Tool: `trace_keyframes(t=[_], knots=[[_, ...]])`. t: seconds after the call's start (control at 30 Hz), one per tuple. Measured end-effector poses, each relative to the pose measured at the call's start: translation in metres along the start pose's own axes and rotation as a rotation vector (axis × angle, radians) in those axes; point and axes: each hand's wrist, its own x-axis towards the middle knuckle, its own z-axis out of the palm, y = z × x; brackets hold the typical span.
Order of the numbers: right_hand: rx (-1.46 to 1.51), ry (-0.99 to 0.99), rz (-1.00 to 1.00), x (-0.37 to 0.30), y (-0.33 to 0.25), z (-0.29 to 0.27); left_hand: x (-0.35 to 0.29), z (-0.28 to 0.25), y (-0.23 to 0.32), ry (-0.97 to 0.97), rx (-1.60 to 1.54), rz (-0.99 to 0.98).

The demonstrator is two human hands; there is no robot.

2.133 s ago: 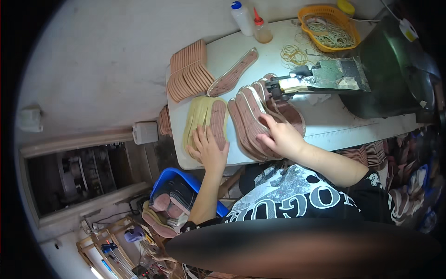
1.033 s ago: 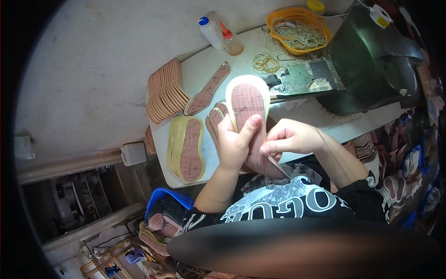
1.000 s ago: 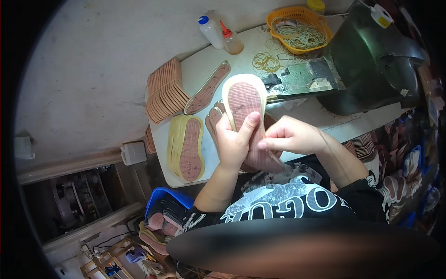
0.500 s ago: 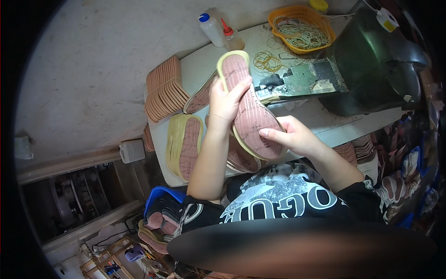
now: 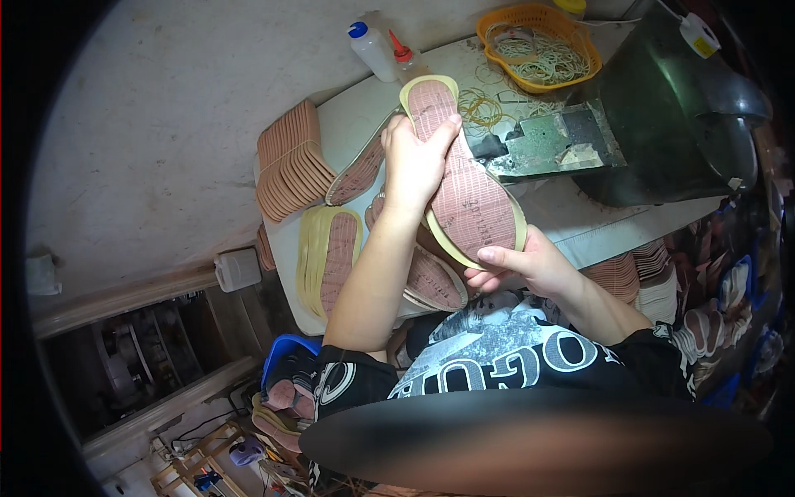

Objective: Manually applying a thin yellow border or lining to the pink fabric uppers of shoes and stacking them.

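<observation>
Between my two hands I hold a shoe insole (image 5: 468, 186), pink and finely striped on its upper face, with a pale yellow layer sticking out round the edge. My left hand (image 5: 421, 159) grips it at the narrow middle, thumb on the pink face. At the wide end near me, my right hand (image 5: 530, 263) pinches the rim, thumb on top and fingers beneath. Under and beside my left forearm lie more pink insoles (image 5: 435, 282) and a stack of yellow-edged insoles (image 5: 331, 248). Another insole (image 5: 356, 176) lies beyond them.
A banded stack of tan soles (image 5: 290, 157) stands at the table's left edge. Behind are a white bottle (image 5: 373, 54), a red-tipped bottle (image 5: 403, 58) and an orange basket (image 5: 540, 62) of rubber bands. A dark green machine (image 5: 671, 116) fills the right side.
The insole has turned to show its pink face more squarely and shifted slightly right. My right hand has moved down a little along its wide end.
</observation>
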Motion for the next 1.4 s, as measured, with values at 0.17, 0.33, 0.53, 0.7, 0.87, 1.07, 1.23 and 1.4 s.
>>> trace_keyframes(t=[0.17,0.33,0.53,0.7,0.87,1.07,1.23,1.4], knots=[[0.09,0.037,-0.067,0.008,0.002,0.017,0.02,-0.015,-0.008,-0.015,0.219,-0.036],[0.19,0.035,-0.095,0.022,-0.006,0.026,0.037,-0.037,0.004,-0.267,0.462,0.492],[0.196,0.066,-0.169,0.039,-0.013,0.028,0.061,-0.049,0.043,-1.033,0.694,0.394],[0.178,0.115,-0.24,0.042,-0.009,0.032,0.069,-0.054,0.041,-1.082,0.773,0.335],[0.196,0.099,-0.257,0.046,-0.012,0.03,0.074,-0.059,0.036,-1.048,0.729,0.282],[0.172,0.133,-0.22,0.052,-0.019,0.029,0.069,-0.068,0.031,-1.015,0.582,0.258],[0.187,0.128,-0.219,0.053,-0.019,0.028,0.046,-0.075,0.035,-0.935,0.609,0.1],[0.173,0.109,-0.197,0.048,-0.018,0.026,0.018,-0.077,0.045,-0.838,0.611,-0.099]])
